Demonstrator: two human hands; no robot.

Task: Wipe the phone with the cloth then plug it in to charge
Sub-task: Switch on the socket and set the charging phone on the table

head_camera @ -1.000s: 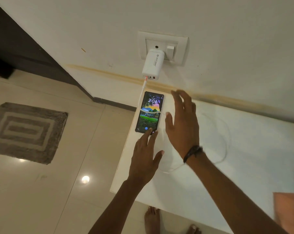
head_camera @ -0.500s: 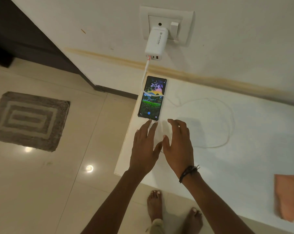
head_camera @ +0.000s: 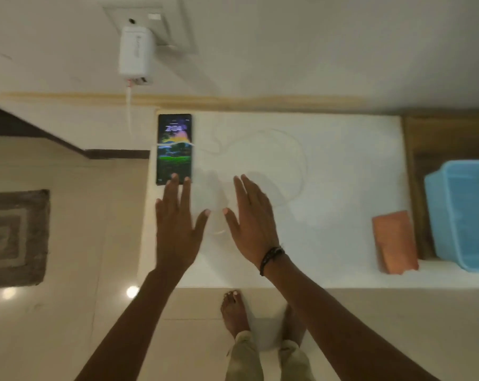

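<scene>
The phone (head_camera: 174,149) lies face up at the far left corner of the white table (head_camera: 342,166), at about eleven o'clock from the hands, its screen lit with a landscape wallpaper. The white cable (head_camera: 293,149) runs down from the charger (head_camera: 135,55), which sits in the wall socket (head_camera: 161,26) at twelve o'clock from the phone, crosses the screen and loops over the table at about three o'clock from the phone; whether its end is seated in the phone cannot be told. The left hand (head_camera: 175,226) is flat and spread wide, holding nothing, its fingertips (head_camera: 174,178) reaching the near edge of the phone. The right hand (head_camera: 253,224) is likewise open and empty, hovering over the table just beside the left one. The orange cloth (head_camera: 395,242) lies well apart at three o'clock, near the blue tub (head_camera: 463,213). The likely risk lies at that corner: the phone sits right on the table's left edge, so a nudge from the left fingers, or a tug on the slack cable, could slide it off towards the tiled floor (head_camera: 68,243). The loop could also snag a wrist or the black wristband (head_camera: 271,258). As for writing, the screen shows a clock that seems to read 2:04, blurred; the charger carries a printed mark too small to read.
</scene>
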